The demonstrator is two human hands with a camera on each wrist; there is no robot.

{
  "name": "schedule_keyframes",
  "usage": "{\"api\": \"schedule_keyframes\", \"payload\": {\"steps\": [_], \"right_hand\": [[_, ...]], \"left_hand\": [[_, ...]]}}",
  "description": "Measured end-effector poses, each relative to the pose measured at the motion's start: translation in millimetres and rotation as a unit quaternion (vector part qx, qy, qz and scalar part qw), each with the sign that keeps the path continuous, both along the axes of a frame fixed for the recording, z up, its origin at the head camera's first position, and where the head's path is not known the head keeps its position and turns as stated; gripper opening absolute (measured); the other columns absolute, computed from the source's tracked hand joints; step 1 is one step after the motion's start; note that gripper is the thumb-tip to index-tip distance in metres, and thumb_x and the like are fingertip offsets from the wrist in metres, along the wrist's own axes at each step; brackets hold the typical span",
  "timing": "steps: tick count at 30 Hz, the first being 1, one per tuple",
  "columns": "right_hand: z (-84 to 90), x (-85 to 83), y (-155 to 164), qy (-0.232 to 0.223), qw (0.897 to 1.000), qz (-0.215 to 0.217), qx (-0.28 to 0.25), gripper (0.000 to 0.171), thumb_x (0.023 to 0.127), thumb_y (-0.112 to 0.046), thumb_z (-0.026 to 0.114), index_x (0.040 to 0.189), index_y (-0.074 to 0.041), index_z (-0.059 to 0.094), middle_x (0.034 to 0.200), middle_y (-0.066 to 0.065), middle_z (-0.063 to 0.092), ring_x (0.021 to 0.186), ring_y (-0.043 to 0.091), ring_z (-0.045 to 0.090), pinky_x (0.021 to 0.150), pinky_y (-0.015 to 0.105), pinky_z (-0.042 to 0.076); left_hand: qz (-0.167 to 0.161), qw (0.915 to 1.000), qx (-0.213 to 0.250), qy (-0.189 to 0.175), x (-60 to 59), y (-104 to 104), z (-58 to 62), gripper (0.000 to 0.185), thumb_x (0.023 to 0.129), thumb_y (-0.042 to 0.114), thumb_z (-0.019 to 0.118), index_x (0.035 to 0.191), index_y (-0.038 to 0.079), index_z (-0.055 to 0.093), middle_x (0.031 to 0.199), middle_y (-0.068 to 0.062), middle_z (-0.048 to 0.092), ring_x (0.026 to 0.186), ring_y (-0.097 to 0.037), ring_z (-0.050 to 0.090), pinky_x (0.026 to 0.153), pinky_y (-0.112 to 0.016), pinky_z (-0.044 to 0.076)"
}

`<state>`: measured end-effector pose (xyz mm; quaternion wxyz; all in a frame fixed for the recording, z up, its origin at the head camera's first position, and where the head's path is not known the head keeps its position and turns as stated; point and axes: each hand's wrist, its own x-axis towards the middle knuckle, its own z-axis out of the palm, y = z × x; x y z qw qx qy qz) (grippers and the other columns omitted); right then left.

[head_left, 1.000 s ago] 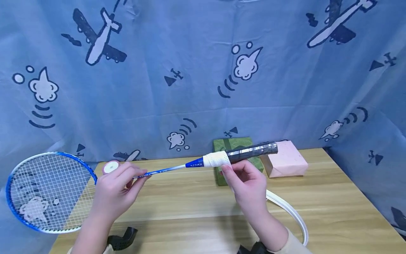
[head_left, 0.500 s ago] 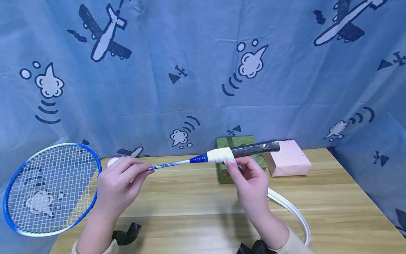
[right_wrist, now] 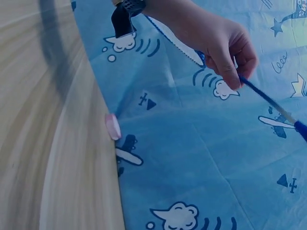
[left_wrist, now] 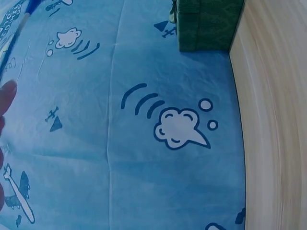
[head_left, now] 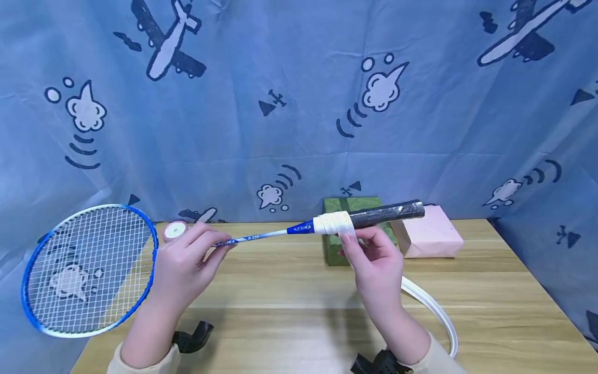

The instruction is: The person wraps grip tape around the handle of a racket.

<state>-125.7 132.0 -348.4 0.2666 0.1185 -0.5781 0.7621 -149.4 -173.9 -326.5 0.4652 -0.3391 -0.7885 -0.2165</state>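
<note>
Blue/white badminton racket (head_left: 261, 236) held level above table, black handle part-wrapped w/ white grip tape (head_left: 333, 224).

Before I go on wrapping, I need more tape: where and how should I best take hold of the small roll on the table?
Probably grip the tape roll across its outer rim, thumb and finger on opposite sides, coming from above. It seems to stand tilted at the back edge of the table, flat face toward you, just behind the left hand, which pinches the racket shaft.
</note>
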Motion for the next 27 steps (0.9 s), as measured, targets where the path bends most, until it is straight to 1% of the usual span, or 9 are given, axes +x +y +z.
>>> {"api": "schedule_keyframes", "payload": {"steps": [2,4,6,9,11,17,19,23,27], "right_hand": [[0.5,0.8,0.6,0.005,1.000,-0.009,0.005,0.006,0.091,0.014,0.068,0.091,0.010,0.063,0.089,0.005,0.073,0.073,0.011,0.070,0.069,0.023,0.060],[0.8,1.7,0.9,0.009,1.000,-0.017,0.012,0.006,0.091,0.012,0.070,0.091,0.011,0.064,0.088,0.004,0.072,0.072,0.009,0.069,0.069,0.022,0.060],[0.8,2.3,1.3,0.014,0.999,-0.025,0.021,0.008,0.091,0.009,0.071,0.091,0.013,0.064,0.088,0.005,0.072,0.073,0.009,0.069,0.069,0.021,0.059],[0.5,3.4,1.8,0.006,0.999,-0.037,0.034,0.010,0.092,0.007,0.072,0.089,0.012,0.064,0.085,0.003,0.072,0.071,0.008,0.067,0.066,0.019,0.058],[-0.2,4.3,2.2,-0.002,0.998,-0.047,0.045,0.009,0.092,0.008,0.071,0.088,0.011,0.064,0.084,0.002,0.072,0.070,0.008,0.066,0.065,0.019,0.057],[-3.0,5.5,2.7,-0.025,0.997,-0.039,0.056,0.007,0.092,0.010,0.069,0.094,0.015,0.065,0.088,0.002,0.075,0.072,0.008,0.069,0.069,0.021,0.060],[-3.3,5.3,3.3,-0.025,0.997,-0.040,0.058,0.005,0.093,0.010,0.069,0.093,0.014,0.066,0.088,0.002,0.075,0.073,0.009,0.070,0.071,0.023,0.061],[-3.5,4.6,5.1,-0.017,0.998,-0.041,0.050,0.005,0.093,0.010,0.067,0.089,0.009,0.068,0.087,0.003,0.073,0.074,0.010,0.071,0.072,0.024,0.061],[-4.2,4.1,6.7,-0.007,0.997,-0.046,0.055,0.007,0.093,0.009,0.070,0.086,0.009,0.067,0.082,0.004,0.072,0.069,0.008,0.068,0.065,0.020,0.059]], "left_hand": [[-0.002,1.0000,-0.006,0.005,-0.1,-0.2,-0.3,0.004,0.089,0.018,0.079,0.088,0.015,0.077,0.082,0.003,0.071,0.061,-0.013,0.059,0.053,-0.028,0.045],[-0.002,0.9998,-0.009,0.016,0.0,-1.1,-0.8,0.016,0.096,0.027,0.072,0.087,0.015,0.077,0.081,0.003,0.070,0.062,-0.014,0.061,0.052,-0.030,0.045],[-0.007,0.9996,-0.011,0.025,1.1,-1.8,-0.3,0.020,0.098,0.029,0.072,0.086,0.015,0.078,0.080,0.003,0.070,0.061,-0.014,0.060,0.048,-0.027,0.043],[-0.011,0.9990,-0.009,0.041,2.1,-2.0,0.9,0.029,0.101,0.034,0.068,0.084,0.014,0.079,0.078,0.002,0.071,0.058,-0.014,0.060,0.047,-0.026,0.042],[-0.015,0.9986,-0.003,0.050,2.3,-1.6,1.8,0.031,0.102,0.035,0.068,0.083,0.012,0.079,0.077,0.001,0.071,0.057,-0.015,0.060,0.047,-0.026,0.042],[-0.023,0.9966,0.022,0.076,0.9,0.0,2.1,0.033,0.101,0.032,0.069,0.081,0.008,0.079,0.075,-0.003,0.072,0.063,-0.022,0.063,0.063,-0.036,0.049],[-0.028,0.9962,0.025,0.079,0.0,0.3,2.0,0.033,0.100,0.031,0.070,0.081,0.007,0.079,0.076,-0.003,0.072,0.064,-0.023,0.063,0.066,-0.038,0.050],[-0.038,0.9964,0.014,0.075,-1.1,-1.0,1.5,0.033,0.101,0.032,0.069,0.082,0.006,0.079,0.076,-0.003,0.072,0.064,-0.022,0.064,0.064,-0.037,0.052],[-0.035,0.9971,-0.002,0.068,-1.2,-2.8,0.5,0.032,0.102,0.031,0.067,0.084,0.008,0.079,0.076,-0.002,0.071,0.061,-0.018,0.065,0.057,-0.035,0.052]]}}
